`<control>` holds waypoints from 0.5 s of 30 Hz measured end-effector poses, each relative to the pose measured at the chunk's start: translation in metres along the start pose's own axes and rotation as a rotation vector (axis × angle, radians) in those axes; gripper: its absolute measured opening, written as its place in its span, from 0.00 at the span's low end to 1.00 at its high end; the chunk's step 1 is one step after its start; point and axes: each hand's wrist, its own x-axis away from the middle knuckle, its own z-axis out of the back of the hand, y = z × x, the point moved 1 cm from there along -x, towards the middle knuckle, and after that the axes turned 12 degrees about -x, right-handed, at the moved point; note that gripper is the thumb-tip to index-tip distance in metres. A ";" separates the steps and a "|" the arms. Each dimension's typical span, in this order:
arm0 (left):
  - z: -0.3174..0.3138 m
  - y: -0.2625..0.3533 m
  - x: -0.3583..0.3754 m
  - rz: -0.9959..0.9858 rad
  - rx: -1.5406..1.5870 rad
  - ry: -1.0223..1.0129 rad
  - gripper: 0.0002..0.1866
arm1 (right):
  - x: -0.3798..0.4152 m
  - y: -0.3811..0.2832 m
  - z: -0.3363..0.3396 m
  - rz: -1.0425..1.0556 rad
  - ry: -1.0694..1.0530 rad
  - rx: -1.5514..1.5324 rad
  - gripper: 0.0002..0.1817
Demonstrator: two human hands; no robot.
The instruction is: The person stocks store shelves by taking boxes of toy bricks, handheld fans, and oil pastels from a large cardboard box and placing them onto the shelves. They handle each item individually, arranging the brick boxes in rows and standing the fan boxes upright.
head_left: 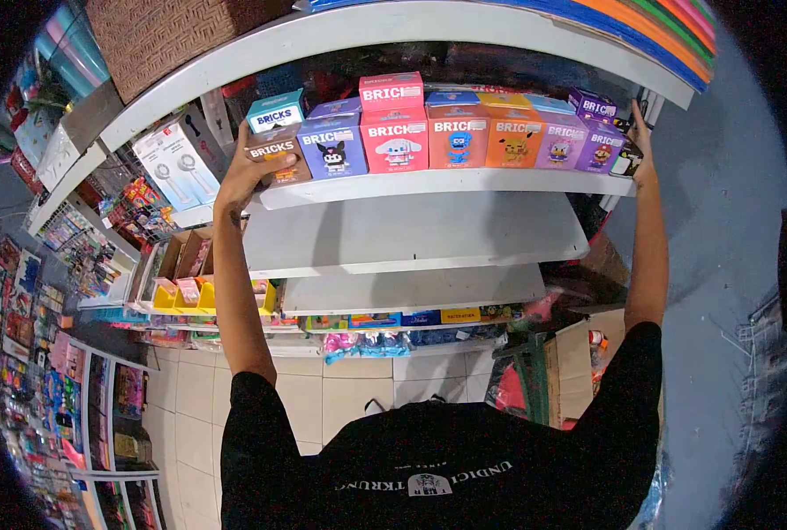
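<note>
A row of toy brick boxes [395,152] stands along a white shelf, their fronts facing me. My left hand [250,170] grips the brown toy brick box [278,168] at the left end, its thumb across the front. Above that is a teal toy brick box [275,113]. At the right end, my right hand [642,150] is wrapped around the outer side of the purple toy brick box [601,152], fingers pointing up; its thumb is hard to see. A smaller pink toy brick box [391,91] rests on the row.
Grey-white shelves [411,231] lie below the row. Colourful sheets [640,35] and a woven basket [168,40] sit on the shelf above. Boxed handheld fans [180,163] stand to the left. An open cardboard box [572,375] is low on the right, beside a blue-grey wall [720,221].
</note>
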 end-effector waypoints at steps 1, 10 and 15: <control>-0.001 0.003 0.001 -0.001 -0.003 -0.001 0.51 | 0.014 0.001 -0.014 0.051 0.005 -0.001 0.23; -0.002 0.008 0.005 -0.015 -0.024 -0.003 0.49 | 0.009 0.002 -0.010 0.136 0.003 0.109 0.24; -0.002 0.012 0.007 -0.003 -0.033 -0.007 0.49 | 0.014 0.001 -0.013 0.100 -0.027 0.088 0.24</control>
